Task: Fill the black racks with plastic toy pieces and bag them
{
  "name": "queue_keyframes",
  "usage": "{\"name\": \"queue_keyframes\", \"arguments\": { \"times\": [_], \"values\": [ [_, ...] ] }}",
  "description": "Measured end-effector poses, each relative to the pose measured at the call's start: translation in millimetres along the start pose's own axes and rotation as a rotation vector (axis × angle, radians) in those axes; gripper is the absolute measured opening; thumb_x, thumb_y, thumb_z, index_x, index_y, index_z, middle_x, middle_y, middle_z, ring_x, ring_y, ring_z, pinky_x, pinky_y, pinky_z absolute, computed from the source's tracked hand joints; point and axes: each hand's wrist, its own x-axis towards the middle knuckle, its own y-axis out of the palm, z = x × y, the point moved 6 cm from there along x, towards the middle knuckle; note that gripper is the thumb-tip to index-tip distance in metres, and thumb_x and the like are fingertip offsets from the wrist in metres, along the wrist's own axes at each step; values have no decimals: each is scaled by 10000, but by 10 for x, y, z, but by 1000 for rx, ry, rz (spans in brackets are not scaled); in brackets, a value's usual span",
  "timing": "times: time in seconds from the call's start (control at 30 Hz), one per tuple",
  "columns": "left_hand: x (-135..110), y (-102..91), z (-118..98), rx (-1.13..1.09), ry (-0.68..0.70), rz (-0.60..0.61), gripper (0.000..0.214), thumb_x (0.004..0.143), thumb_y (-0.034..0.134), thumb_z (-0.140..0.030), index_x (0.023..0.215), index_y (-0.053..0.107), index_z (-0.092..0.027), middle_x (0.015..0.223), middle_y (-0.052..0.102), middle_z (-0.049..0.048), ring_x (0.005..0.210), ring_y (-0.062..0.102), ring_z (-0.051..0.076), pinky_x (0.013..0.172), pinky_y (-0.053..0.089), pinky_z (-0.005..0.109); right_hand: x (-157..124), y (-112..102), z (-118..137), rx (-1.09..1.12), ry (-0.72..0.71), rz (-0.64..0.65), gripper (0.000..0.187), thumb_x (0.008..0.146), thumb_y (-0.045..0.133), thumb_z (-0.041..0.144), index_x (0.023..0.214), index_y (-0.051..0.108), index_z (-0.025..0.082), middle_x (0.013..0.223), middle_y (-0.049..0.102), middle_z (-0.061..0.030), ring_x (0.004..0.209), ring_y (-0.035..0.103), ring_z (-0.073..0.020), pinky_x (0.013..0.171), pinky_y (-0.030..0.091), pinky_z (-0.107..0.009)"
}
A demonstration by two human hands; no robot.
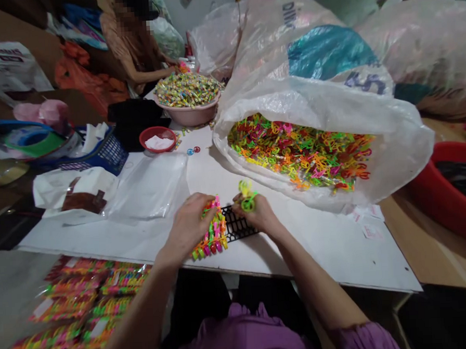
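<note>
On the white tabletop in front of me lies a black plastic grid rack (241, 227), its left part covered by rows of small, bright plastic toys (216, 232) in pink, orange, green and yellow. My left hand (191, 223) is curled over these toys from the left, thumb and fingers closed against them; the fingertips are partly hidden. Over the rack's right side, my right hand (258, 212) pinches a green and yellow plastic toy (249, 202) with a round, spoked end pointing up. Its lower end is hidden by the fingers.
A large white sack (396, 150) spills similar toys (294, 150) behind my right hand. Farther back, a person (132, 49) works beside a heaped pink basin (191, 114). A red bowl (156, 139), clear plastic bags (151, 186) and a blue basket (110, 152) stand left; packed toys (87, 302) lie below.
</note>
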Motion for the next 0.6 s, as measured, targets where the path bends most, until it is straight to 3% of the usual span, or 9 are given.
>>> {"name": "queue_keyframes", "arguments": {
  "times": [0.1, 0.17, 0.4, 0.6],
  "values": [
    [-33, 241, -29, 156, 105, 88, 222, 847, 430, -209, 994, 588, -159, 988, 617, 78, 969, 547, 214, 888, 418, 375, 75, 297, -436, -149, 107, 9, 113, 704, 532, 150, 770, 624, 150, 729, 648, -16, 672, 579, -133, 626, 423, -220],
    [-14, 335, -58, 202, 145, 120, 215, 855, 407, -174, 970, 588, -159, 945, 615, 73, 947, 547, 210, 875, 419, 367, 114, 417, -556, -175, 85, -17, 143, 727, 529, 162, 832, 625, 158, 784, 655, -24, 710, 581, -142, 643, 422, -225],
    [18, 363, -44, 117, 169, 114, 217, 860, 479, -259, 1044, 561, -180, 980, 616, 58, 971, 544, 204, 875, 421, 356, 150, 543, -415, -419, -120, 58, 115, 776, 479, 139, 803, 588, 165, 806, 583, -31, 744, 534, -144, 672, 388, -227],
    [54, 427, -53, 113, 225, 75, 192, 880, 427, -245, 937, 605, -203, 888, 647, 35, 873, 581, 195, 811, 447, 347, 191, 679, -391, -680, -83, 195, 241, 774, 458, 136, 972, 593, 162, 893, 605, -71, 742, 565, -167, 650, 394, -246]
  ]
}}
